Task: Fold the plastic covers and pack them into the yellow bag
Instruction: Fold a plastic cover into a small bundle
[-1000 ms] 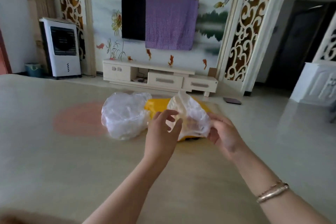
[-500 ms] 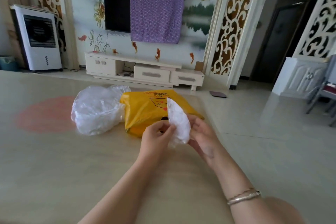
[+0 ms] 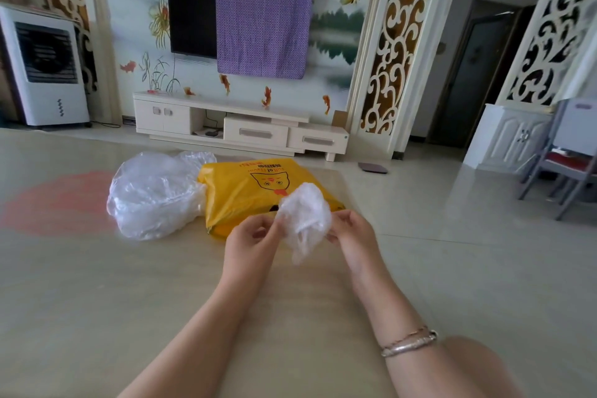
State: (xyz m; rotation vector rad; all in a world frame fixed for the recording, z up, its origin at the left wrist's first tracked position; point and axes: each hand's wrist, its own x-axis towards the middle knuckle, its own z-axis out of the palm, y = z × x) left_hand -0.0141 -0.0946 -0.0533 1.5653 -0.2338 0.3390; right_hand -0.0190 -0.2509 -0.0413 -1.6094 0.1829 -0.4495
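Head view shows the plastic cover bunched tighter than half a second ago, when it stood as a narrow folded strip between the fingers; a second back it was spread wide open. So the folding of this piece looks nearly done, and I'd judge packing comes next. Left hand pinches the cover's left edge with curled fingers, wrist bent slightly inward. Right hand grips the right side, fingers curled round the film, a bracelet on that forearm. Both forearms reach forward over the desk. Yellow bag lies flat just behind the hands, and the pile of loose covers sits touching its left side.
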